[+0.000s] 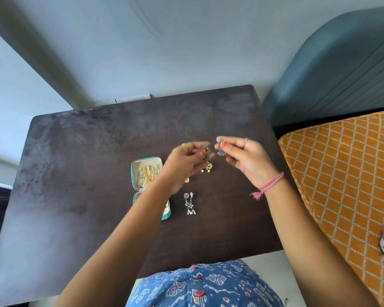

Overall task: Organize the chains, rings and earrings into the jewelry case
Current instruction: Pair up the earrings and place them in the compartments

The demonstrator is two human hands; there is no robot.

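Both hands hold earrings above the table [80, 151].
Left hand [186, 160] pinches one earring [206, 152], right hand [246, 158] pinches another [221, 148], right of the open jewelry case [145, 173].

two held silver earrings [206, 152], two silver drop earrings [190, 203], one jewelry case [147, 173]

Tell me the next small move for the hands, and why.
Probably lower both silver earrings into the open teal jewelry case. The left hand pinches one earring, the right hand the matching one, and the case lies open just left.
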